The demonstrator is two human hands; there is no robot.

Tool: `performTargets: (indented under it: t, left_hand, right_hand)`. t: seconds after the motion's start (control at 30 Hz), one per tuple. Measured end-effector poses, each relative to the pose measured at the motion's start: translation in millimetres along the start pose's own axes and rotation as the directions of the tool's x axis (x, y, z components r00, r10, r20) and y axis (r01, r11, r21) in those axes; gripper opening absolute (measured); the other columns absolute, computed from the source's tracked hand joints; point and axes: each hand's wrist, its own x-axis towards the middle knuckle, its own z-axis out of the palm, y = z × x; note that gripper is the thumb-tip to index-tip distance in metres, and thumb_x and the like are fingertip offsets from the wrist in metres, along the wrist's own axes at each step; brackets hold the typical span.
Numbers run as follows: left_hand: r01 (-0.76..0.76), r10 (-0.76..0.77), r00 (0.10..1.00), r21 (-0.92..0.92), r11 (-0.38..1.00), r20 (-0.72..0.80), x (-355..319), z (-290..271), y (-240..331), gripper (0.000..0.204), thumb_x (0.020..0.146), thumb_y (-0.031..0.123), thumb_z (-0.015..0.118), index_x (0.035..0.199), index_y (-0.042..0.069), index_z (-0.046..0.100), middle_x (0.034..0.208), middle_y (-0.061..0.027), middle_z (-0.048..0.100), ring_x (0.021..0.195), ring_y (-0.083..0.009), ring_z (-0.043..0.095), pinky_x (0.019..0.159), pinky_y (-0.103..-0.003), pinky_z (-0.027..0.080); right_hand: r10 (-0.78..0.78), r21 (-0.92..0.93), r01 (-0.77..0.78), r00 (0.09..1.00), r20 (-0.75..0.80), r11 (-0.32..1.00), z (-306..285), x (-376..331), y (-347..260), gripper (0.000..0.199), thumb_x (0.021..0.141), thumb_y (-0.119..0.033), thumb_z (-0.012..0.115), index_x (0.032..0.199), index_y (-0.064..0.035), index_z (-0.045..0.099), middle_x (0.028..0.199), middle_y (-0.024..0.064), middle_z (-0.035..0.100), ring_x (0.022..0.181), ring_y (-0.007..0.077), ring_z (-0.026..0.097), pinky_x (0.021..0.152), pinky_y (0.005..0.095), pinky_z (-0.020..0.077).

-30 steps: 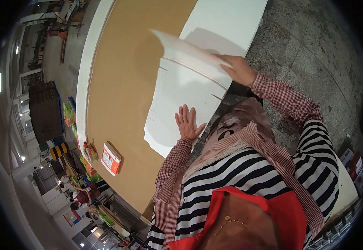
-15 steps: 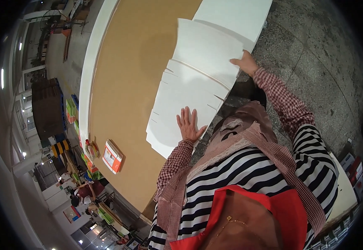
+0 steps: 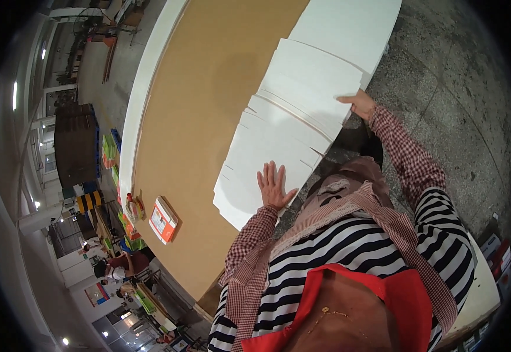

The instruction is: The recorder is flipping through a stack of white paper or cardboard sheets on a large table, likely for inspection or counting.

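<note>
A flat white cardboard box blank (image 3: 261,141) with slits along its sides and a crease across it lies near the table's right edge. My left hand (image 3: 275,190) rests flat on the blank's near panel, fingers spread. At the far panel's right edge, my right hand (image 3: 361,105) pinches the cardboard, thumb on top and fingers hidden beneath. Layered edges at the crease and far end suggest more than one sheet; I cannot tell how many. Beyond the far panel, more white cardboard (image 3: 355,26) runs along the table edge, partly covered by it.
The brown-topped table (image 3: 196,100) has a white far rim. On it sit an orange-and-white packet (image 3: 163,220) and, near the rim, a small bottle (image 3: 131,206) with red and yellow parts. Grey floor (image 3: 437,111) lies to the right. Other people (image 3: 123,264) work in the left background.
The far panel, tilted up with a shadow under its far edge before, now lies flatter. My right hand has gone down with it. My left hand still lies on the near panel.
</note>
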Motion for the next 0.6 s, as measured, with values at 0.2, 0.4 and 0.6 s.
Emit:
performTargets:
  t: [0.2,0.4,0.6]
  left_hand:
    - [0.032,-0.033,0.998,0.013,0.999,0.052,-1,-1,0,0.093,0.084,0.077,0.035,0.152,0.014,0.027,0.16,-0.0182,0.011,0.148,-0.0358,0.006,0.115,-0.059,0.0]
    - [0.03,-0.03,0.999,-0.003,1.0,0.02,-12,-1,-2,0.091,0.085,0.077,0.037,0.152,0.015,0.029,0.16,-0.0179,0.011,0.148,-0.0351,0.006,0.116,-0.058,0.0]
    - [0.034,-0.033,0.999,-0.016,0.999,0.03,-11,1,-5,0.091,0.084,0.077,0.038,0.151,0.016,0.03,0.16,-0.0168,0.01,0.148,-0.0342,0.005,0.116,-0.058,0.0]
  right_hand:
    - [-0.098,-0.633,-0.016,0.984,-0.146,0.774,65,-53,-15,0.044,0.085,-0.001,0.062,0.127,0.0098,0.051,0.119,0.0247,0.062,0.111,0.0309,0.061,0.097,0.0354,0.0467]
    - [-0.446,-0.729,0.468,0.86,0.247,0.499,77,-75,-18,0.041,0.085,-0.007,0.064,0.122,0.0082,0.056,0.118,0.027,0.061,0.106,0.0375,0.062,0.096,0.0355,0.0474]
    - [-0.048,-0.084,0.048,0.999,-0.002,0.995,10,-6,7,0.05,0.082,-0.007,0.072,0.126,0.0067,0.053,0.117,0.0151,0.064,0.107,0.0252,0.062,0.094,0.0338,0.0476]
